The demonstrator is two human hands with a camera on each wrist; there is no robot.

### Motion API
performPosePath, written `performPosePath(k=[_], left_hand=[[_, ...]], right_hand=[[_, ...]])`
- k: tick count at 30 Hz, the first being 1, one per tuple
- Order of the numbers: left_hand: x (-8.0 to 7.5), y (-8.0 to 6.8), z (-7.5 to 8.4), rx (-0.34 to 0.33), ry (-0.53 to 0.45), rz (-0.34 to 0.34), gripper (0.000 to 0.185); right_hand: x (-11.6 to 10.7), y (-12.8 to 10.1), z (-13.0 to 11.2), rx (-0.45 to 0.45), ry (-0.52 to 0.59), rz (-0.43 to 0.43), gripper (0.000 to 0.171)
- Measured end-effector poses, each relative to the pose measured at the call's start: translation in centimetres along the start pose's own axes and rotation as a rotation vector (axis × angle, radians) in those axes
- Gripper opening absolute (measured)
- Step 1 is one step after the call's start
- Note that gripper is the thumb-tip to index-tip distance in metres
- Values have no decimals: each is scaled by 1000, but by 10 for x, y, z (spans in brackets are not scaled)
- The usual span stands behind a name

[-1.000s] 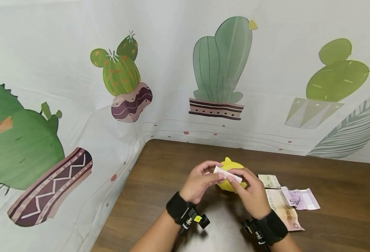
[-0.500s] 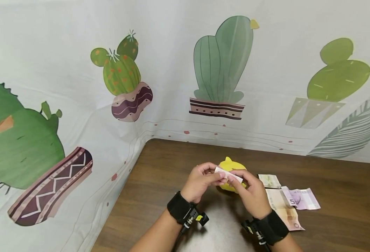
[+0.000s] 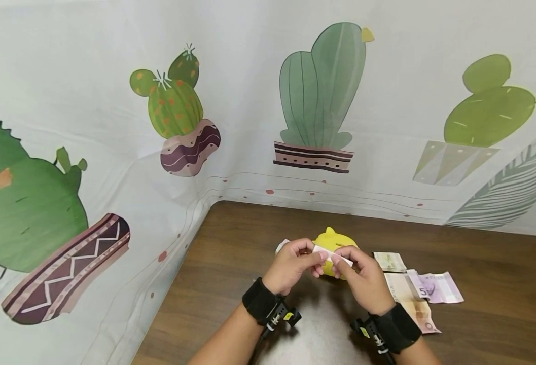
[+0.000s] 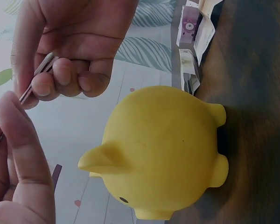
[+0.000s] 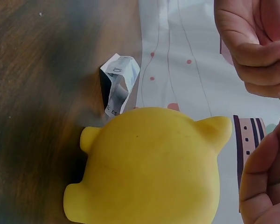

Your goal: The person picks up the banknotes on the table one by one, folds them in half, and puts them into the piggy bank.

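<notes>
Now two-handed pinch grip [image 3: 289,265] [image 3: 367,278] on paper [image 3: 330,254]

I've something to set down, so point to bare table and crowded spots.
Bare table: right of the purple note, and left of the left wrist strap to the edge. Crowded: around the yellow piggy bank, with a folded paper held before it, a crumpled note on its left, tan note and green note on its right.
</notes>
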State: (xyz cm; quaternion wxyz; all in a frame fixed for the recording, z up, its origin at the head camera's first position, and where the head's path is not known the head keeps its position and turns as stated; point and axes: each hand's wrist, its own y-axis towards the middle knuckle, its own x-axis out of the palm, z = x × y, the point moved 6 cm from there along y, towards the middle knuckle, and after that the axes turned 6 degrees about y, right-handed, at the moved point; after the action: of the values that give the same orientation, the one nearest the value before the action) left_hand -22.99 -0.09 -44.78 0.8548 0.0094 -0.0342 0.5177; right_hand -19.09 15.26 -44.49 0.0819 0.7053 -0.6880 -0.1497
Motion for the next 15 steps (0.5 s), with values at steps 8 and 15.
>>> performPosePath(k=[8,15], left_hand=[[-2,-2,-1,-30,71,-8,22],[-5,0,1,-33,32,-1,19]], right_hand=[[2,0,0,-23,-60,-56,11],[0,1,-3,-68,-125,-11,8]])
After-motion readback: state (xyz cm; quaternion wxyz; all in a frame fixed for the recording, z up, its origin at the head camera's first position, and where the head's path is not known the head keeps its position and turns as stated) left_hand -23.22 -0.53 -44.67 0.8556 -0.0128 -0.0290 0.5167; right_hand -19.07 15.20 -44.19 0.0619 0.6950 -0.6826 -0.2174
